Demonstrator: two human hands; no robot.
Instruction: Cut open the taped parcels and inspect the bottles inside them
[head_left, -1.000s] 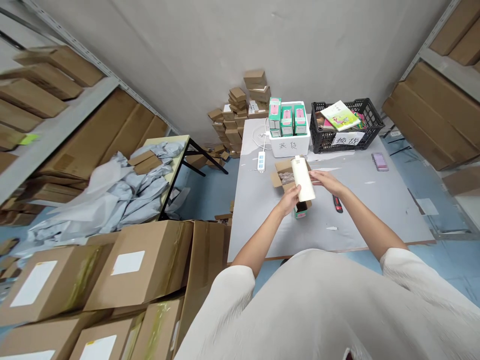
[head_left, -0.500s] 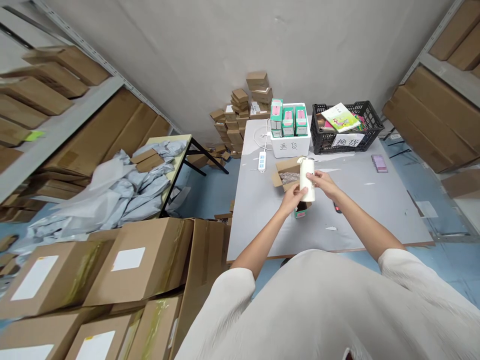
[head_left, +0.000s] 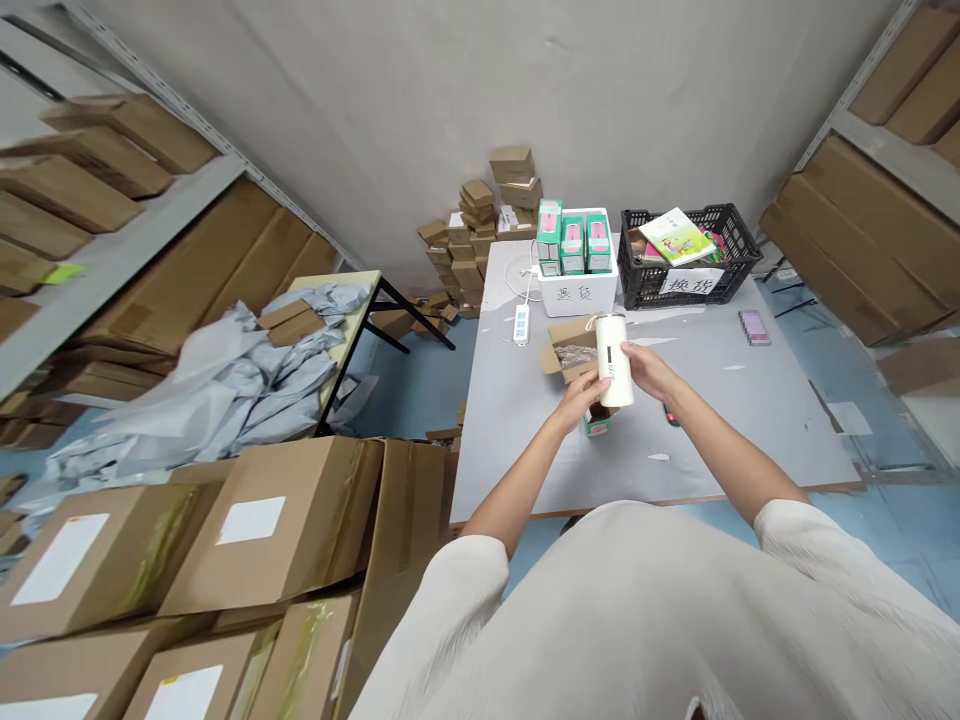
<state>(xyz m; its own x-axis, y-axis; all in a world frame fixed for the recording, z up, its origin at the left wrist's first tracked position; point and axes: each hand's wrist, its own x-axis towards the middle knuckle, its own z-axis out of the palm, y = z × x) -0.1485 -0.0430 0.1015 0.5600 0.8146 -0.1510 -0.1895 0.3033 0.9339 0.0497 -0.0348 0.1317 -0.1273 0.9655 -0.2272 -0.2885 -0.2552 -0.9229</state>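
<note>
A white bottle (head_left: 615,362) with dark lettering on its side and a small loop at its top is held upright above the table. My left hand (head_left: 580,400) grips its lower left side, and my right hand (head_left: 649,372) holds its right side. Behind and left of the bottle lies an open cardboard box (head_left: 559,352) with clear wrapping inside. Below the bottle, partly hidden by it and my left hand, stands an open green box (head_left: 598,425).
On the grey table (head_left: 517,450) are a white bin (head_left: 577,296) of green boxes, a black crate (head_left: 686,290) with books, a power strip (head_left: 521,324), a purple item (head_left: 754,328) and a red-black object (head_left: 670,415). Large cartons (head_left: 277,520) stand at the left.
The bottle has turned in my hands, so dark lettering now faces the camera. Both hands still hold it. The view has shifted slightly.
</note>
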